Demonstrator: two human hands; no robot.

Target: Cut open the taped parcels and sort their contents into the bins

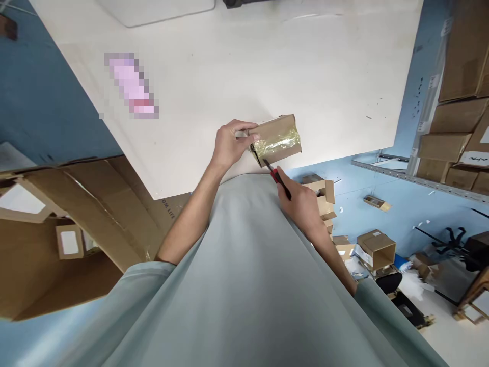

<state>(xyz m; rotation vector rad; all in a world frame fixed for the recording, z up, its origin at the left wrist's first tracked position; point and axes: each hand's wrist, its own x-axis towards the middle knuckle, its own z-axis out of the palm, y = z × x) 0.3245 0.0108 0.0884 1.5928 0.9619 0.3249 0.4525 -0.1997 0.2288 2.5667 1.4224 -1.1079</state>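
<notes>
A small brown cardboard box [278,133] with shiny clear tape along one side lies tilted near the front edge of the white table [214,81]. Its left end is gripped by my left hand [229,145], thumb on the near side and fingers over the top. My right hand [301,201] is wrapped around a red and black utility knife [280,181]. The blade's tip is at the box's lower left corner, where an edge gapes a little. Whether the blade touches the cardboard I cannot tell.
A pixelated pink object [132,86] lies on the table's left part. At lower left stands a large open carton [57,275] with smaller boxes in it. Stacked cartons [451,122] fill a shelf at right. Opened boxes [376,250] and scraps litter the floor at lower right.
</notes>
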